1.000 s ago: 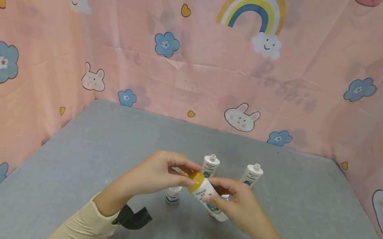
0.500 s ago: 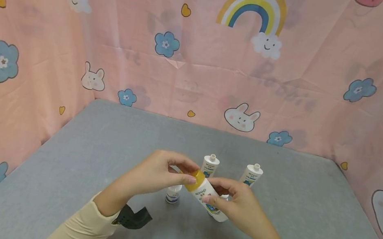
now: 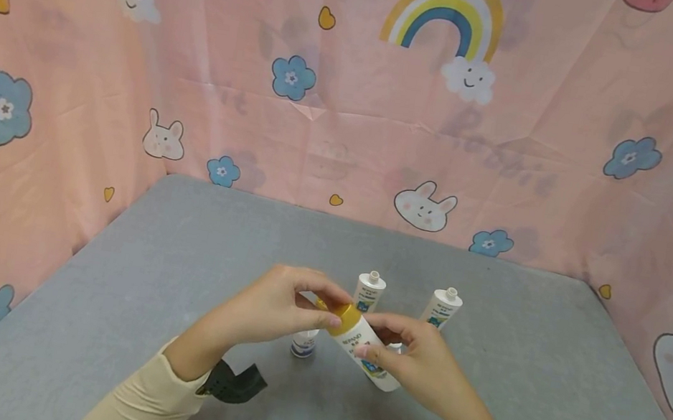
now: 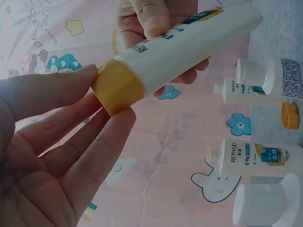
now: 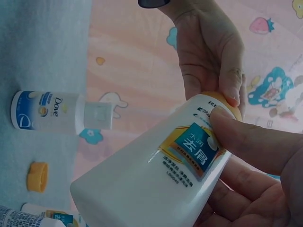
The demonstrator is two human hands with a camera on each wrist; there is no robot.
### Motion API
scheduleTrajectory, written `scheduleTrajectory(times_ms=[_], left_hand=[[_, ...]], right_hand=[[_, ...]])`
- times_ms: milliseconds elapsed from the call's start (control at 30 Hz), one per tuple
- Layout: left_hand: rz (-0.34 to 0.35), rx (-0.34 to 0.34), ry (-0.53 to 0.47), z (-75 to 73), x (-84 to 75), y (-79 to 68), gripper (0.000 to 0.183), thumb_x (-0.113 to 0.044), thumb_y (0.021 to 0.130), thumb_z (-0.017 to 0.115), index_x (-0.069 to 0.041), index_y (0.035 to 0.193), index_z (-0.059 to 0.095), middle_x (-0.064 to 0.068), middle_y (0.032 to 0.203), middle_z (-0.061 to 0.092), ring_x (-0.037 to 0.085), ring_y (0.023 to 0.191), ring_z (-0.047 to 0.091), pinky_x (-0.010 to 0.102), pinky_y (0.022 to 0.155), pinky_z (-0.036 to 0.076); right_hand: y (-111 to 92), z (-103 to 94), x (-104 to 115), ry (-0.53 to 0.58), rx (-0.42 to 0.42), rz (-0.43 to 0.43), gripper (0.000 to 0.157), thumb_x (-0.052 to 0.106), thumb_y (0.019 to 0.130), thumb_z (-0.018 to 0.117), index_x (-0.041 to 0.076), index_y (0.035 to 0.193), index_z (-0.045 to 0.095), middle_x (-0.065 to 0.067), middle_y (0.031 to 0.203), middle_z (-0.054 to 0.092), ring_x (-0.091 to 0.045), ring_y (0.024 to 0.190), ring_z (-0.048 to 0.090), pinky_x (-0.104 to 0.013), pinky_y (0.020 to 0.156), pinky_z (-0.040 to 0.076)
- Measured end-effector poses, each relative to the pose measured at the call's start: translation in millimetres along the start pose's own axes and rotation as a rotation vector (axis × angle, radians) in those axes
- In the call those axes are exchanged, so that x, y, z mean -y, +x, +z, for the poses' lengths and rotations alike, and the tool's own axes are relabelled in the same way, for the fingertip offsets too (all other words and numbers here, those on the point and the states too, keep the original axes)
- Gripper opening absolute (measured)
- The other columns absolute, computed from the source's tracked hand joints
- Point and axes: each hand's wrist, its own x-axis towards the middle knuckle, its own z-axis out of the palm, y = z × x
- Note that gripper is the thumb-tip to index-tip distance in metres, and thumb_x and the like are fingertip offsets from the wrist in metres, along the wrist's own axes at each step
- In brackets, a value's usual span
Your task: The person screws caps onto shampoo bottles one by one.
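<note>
In the head view, my right hand [image 3: 419, 353] grips a white shampoo bottle [image 3: 359, 342], tilted with its top end up to the left. A yellow cap [image 4: 119, 87] sits at that end, against the bottle's shoulder. My left hand [image 3: 283, 304] pinches the cap between thumb and fingertips. In the right wrist view, the right thumb lies along the bottle's front, near its blue-and-gold label [image 5: 194, 146]. Behind the hands stand two upright shampoo bottles, one [image 3: 372, 284] in the middle and one [image 3: 445, 304] to the right, both with bare necks.
A small white Dove bottle [image 5: 52, 111] stands on the grey table [image 3: 242, 232], below the left hand in the head view. Another white-capped bottle [image 4: 270, 75] stands near the uncapped ones. A loose yellow cap [image 5: 37, 177] lies on the table. Pink printed cloth [image 3: 334, 137] surrounds the table.
My left fingertips shift slightly up and back down on the yellow cap. The bottle turns a little in place; the right hand and the standing bottles stay put.
</note>
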Motion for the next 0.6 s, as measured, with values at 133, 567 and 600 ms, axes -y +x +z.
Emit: scheduleTrajectory(times_ms=[133,567,600], left_hand=[[0.052,0.016,-0.002,-0.5,1.8,0.3,0.026,-0.004,0.088,0.074,-0.007,0.114,0.073,0.007,0.112,0.073,0.015,0.103,0.067,0.021,0.083,0.058],[0.004,-0.054,-0.025,1.4,4.6,1.6,0.033,-0.022,0.085,0.08,-0.013,0.117,0.073,0.003,0.112,0.073,0.013,0.1,0.068,0.023,0.083,0.059],[0.007,-0.058,-0.016,2.0,4.4,1.9,0.031,-0.022,0.085,0.079,-0.013,0.115,0.074,0.002,0.11,0.073,0.012,0.098,0.068,0.024,0.082,0.059]], right_hand=[[-0.4,-0.4,-0.1,-0.001,0.002,-0.003,0.031,0.026,0.089,0.074,0.009,0.115,0.072,-0.003,0.101,0.075,-0.007,0.089,0.066,-0.026,0.073,0.056],[-1.8,-3.0,1.5,0.024,0.004,0.003,0.031,0.026,0.089,0.074,0.008,0.115,0.072,-0.004,0.099,0.074,-0.007,0.088,0.065,-0.026,0.072,0.055],[-1.8,-3.0,1.4,0.024,0.005,0.003,0.031,0.027,0.089,0.074,0.008,0.115,0.072,-0.004,0.099,0.074,-0.007,0.088,0.065,-0.026,0.072,0.055]])
